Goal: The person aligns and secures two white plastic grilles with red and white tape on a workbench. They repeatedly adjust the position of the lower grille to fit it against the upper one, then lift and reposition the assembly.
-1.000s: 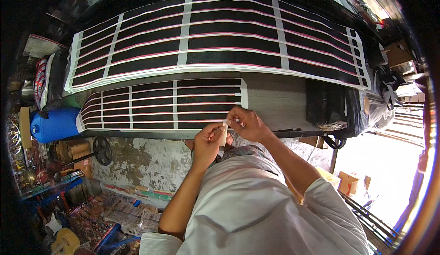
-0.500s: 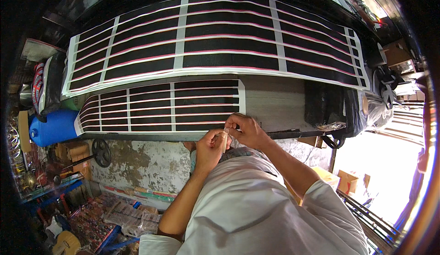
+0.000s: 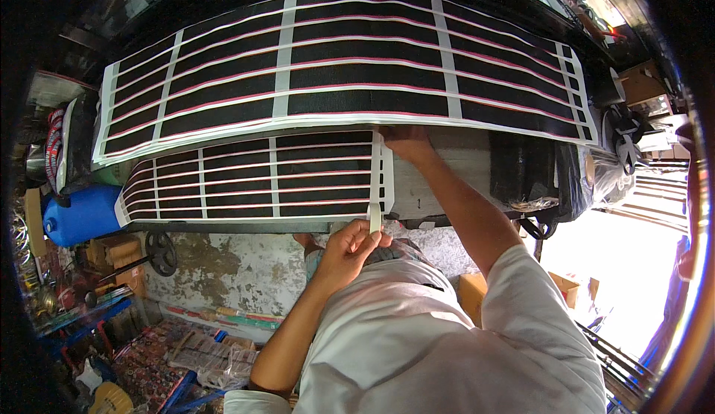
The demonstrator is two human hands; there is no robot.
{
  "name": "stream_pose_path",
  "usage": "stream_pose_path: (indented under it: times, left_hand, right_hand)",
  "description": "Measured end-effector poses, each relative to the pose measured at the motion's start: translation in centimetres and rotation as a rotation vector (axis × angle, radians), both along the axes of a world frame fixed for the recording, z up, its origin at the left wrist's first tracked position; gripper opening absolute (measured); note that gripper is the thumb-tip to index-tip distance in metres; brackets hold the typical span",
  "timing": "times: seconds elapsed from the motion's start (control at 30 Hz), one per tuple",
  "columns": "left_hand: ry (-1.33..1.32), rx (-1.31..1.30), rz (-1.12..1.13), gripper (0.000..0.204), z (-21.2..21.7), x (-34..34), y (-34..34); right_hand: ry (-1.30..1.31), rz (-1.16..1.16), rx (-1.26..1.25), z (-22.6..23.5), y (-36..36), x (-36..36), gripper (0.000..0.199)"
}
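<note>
A roll of pale tape (image 3: 375, 219) is held edge-on by my left hand (image 3: 351, 249), closed around it at the near edge of the smaller sheet. From the roll, a light strip of tape (image 3: 375, 164) runs away from me across the right end of that black sheet with white and red lines (image 3: 234, 181). My right hand (image 3: 408, 143) is at the strip's far end, fingers together and partly in shadow beneath the edge of the larger striped sheets (image 3: 357, 71). Pale cross strips also lie on both sheets.
A grey table surface (image 3: 447, 176) shows right of the smaller sheet. Black plastic-wrapped bundles (image 3: 525, 172) sit at its right end. A blue plastic container (image 3: 82, 213) stands at the left, and a dark handwheel (image 3: 160, 254) is below the near edge.
My right hand has moved from beside the left hand to the sheet's far edge, drawing out a tape strip. My left hand stays near the front edge, now holding the roll upright.
</note>
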State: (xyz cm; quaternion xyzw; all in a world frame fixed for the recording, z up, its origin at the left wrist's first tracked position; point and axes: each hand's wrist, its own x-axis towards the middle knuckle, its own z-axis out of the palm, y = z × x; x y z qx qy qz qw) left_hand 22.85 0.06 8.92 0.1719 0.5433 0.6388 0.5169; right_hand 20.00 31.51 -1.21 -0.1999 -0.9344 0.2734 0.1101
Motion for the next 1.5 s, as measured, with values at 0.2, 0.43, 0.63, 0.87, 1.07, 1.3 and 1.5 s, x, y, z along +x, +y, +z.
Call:
stream_pose_path:
  times: [0.2, 0.43, 0.63, 0.87, 1.07, 1.3, 1.5]
  left_hand:
    - [-0.008, -0.035, 0.086, 0.025, -0.9, -0.3, 1.8]
    - [-0.011, -0.072, 0.052, 0.027, -0.7, -0.9, 2.1]
    - [-0.02, -0.098, 0.082, 0.028, -1.3, -0.6, 2.2]
    - [0.298, -0.463, -0.021, 0.04, -5.6, 0.8, 1.6]
    - [-0.179, -0.409, 0.156, 0.035, -9.5, 2.5, 0.2]
    - [-0.325, -0.508, 0.189, 0.033, -10.4, 2.5, 0.8]
    - [-0.321, -0.62, 0.166, 0.031, -10.3, 2.2, 1.4]
  right_hand:
    - [-0.044, -0.021, 0.239, -2.1, -0.9, -3.7, 0.057]
    - [0.047, 0.065, 0.097, -4.4, -0.4, -4.0, 0.059]
    - [-0.081, 0.009, 0.264, -4.1, -1.7, -3.9, 0.058]
    - [0.111, -0.073, 0.293, -2.9, -1.0, -5.6, 0.064]
    - [0.226, -0.085, -0.037, -1.3, -1.3, -6.5, 0.067]
    - [0.234, -0.038, 0.225, -2.5, -0.4, -6.1, 0.071]
    - [0.189, -0.033, 0.248, -1.3, -0.8, -6.0, 0.071]
